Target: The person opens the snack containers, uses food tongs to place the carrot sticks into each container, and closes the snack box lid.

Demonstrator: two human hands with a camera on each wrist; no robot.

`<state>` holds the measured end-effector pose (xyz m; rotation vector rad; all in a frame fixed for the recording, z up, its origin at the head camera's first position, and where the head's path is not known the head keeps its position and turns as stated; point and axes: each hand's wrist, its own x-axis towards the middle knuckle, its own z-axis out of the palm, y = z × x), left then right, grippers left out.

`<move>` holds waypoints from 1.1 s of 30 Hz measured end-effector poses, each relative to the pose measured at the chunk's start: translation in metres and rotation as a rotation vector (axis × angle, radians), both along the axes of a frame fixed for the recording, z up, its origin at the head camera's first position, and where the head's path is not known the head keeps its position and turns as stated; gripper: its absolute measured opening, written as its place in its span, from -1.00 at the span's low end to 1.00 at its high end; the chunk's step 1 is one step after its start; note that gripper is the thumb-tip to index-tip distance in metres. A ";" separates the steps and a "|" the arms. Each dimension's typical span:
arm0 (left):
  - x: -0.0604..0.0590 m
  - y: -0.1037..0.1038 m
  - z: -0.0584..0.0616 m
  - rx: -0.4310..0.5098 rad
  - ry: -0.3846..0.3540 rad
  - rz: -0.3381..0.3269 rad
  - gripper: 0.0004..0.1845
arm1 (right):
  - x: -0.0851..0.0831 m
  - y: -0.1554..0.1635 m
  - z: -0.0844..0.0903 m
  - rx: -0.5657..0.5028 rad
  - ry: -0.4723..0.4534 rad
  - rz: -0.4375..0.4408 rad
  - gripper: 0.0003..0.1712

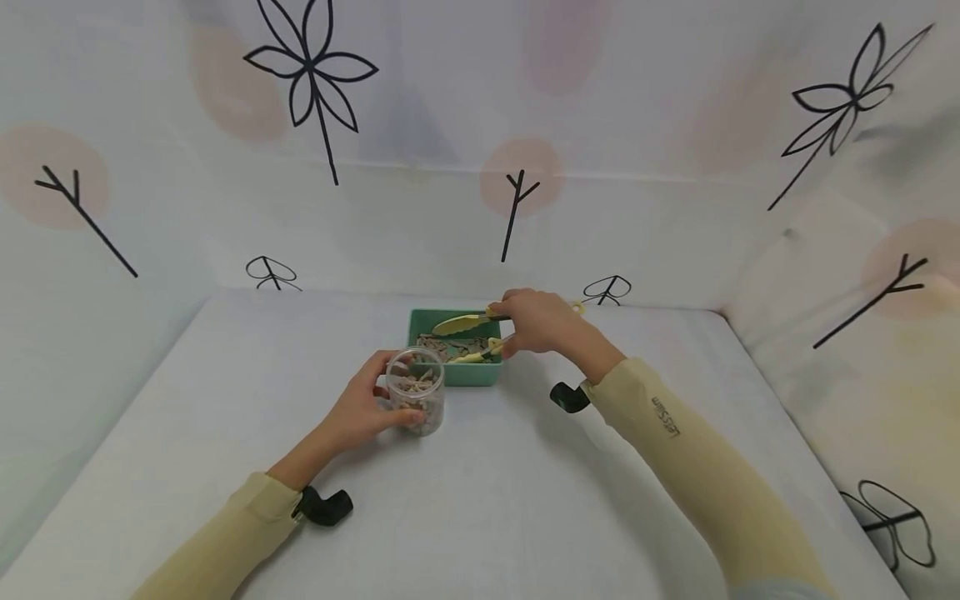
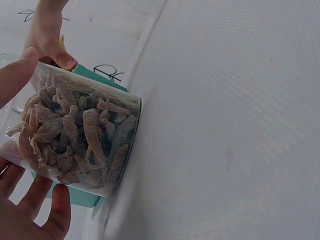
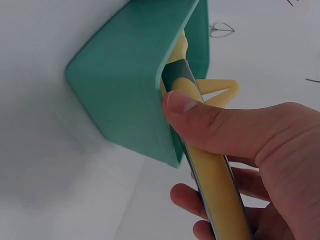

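A clear plastic jar point(image 1: 417, 398) full of brownish dried strips stands on the white table; my left hand point(image 1: 365, 408) grips its side. In the left wrist view the jar point(image 2: 75, 140) fills the frame with my fingers point(image 2: 47, 205) round it. Just behind it sits a teal box point(image 1: 456, 372) holding more strips. My right hand point(image 1: 542, 322) holds yellow tongs point(image 1: 465, 323) over the box, their tips apart above the strips. In the right wrist view my thumb point(image 3: 210, 122) presses the yellow tongs point(image 3: 212, 185) at the corner of the teal box point(image 3: 130, 85).
White patterned walls point(image 1: 480, 167) enclose the table on three sides. The table surface point(image 1: 487, 500) spreads wide in front and to both sides. Black wrist-camera mounts point(image 1: 326, 506) sit at both sleeves.
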<state>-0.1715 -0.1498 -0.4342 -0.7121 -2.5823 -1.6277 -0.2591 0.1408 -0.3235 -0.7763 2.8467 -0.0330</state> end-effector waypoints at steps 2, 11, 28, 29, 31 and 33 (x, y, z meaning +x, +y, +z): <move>0.000 -0.001 0.000 -0.003 0.003 -0.002 -0.12 | -0.003 0.000 0.001 0.009 -0.002 0.006 -0.12; -0.001 0.001 -0.001 0.004 -0.006 -0.003 -0.13 | -0.013 0.005 -0.003 -0.010 -0.072 -0.007 -0.10; 0.000 -0.001 0.000 -0.013 -0.001 0.001 -0.14 | -0.015 -0.006 -0.022 -0.084 -0.023 0.006 -0.19; 0.000 -0.002 0.000 -0.007 0.000 -0.004 -0.14 | -0.014 -0.006 -0.023 -0.090 -0.014 0.003 -0.21; 0.000 -0.002 0.000 0.002 0.005 -0.011 -0.15 | -0.011 -0.005 -0.024 -0.114 -0.003 0.001 -0.26; 0.000 -0.001 0.001 0.004 0.007 -0.015 -0.15 | -0.008 -0.004 -0.024 -0.139 0.002 -0.001 -0.30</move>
